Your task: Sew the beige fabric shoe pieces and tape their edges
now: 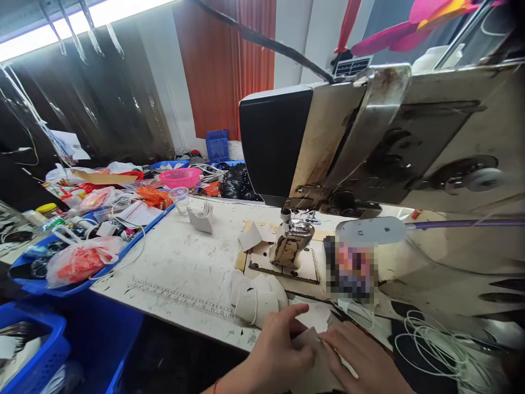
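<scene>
My left hand [279,345] and my right hand [361,355] meet at the table's near edge, both pinching a small white folded piece [315,350] between their fingers. Just beyond my left hand lies a row of curved white pieces [256,298]. Further back stands the sewing machine's presser foot [292,243] on its plate, with another white piece [250,236] to its left. The big machine head [389,137] fills the right side above my hands.
A stack of white pieces [202,218] stands mid-table. A blue tray [82,284] with bags and clutter lines the left edge, and a blue basket [36,350] sits lower left. White cord [438,345] coils at right. A lamp [371,230] hangs over a blurred patch.
</scene>
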The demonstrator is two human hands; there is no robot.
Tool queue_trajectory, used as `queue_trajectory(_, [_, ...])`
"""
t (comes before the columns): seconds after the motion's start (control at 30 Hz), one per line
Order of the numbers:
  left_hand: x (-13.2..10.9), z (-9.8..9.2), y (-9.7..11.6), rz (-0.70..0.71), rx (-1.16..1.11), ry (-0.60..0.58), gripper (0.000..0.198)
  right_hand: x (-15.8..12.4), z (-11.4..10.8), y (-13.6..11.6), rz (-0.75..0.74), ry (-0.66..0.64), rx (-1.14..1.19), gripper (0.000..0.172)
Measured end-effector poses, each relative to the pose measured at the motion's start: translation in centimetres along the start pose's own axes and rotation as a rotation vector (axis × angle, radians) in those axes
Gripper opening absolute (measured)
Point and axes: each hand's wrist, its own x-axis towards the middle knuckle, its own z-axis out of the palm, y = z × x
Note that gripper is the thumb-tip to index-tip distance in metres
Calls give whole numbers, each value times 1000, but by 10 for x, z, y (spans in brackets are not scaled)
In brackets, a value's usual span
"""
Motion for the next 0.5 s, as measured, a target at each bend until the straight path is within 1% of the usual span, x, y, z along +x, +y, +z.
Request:
queue_trajectory(0.1, [-1,2,1,7,30,6,66,-1,-1,-4,-80,-19,-101,21])
queue_trajectory(0.17, [-3,2,3,15,66,11,68,-1,1,-5,-109,-26,-128,24])
queue_trajectory(0.23, [-4,2,5,16,48,-2,69,-1,2,-4,-98,-39,-72,26])
queue_trajectory(0.27, [-4,2,5,3,1,-15,70,-1,2,-1,-59,-37,-19,25])
queue_trajectory(0.33, [-4,0,4,-52,-156,-47,69,-2,2,6,106,-3,101,20])
queue_trajectory(0.37, [-4,0,4,-81,-247,-60,68,-3,1,9,231,33,158,17])
queue_trajectory(0.43, [-2,0,3,-110,-381,-76,66,-6,0,15,530,104,277,14])
queue_trajectory(0.47, [-1,1,3,-103,-412,-81,64,-8,-1,15,660,112,361,15])
queue_trajectory(0.5, [0,2,3,-87,-425,-80,61,-10,-1,15,754,83,467,18])
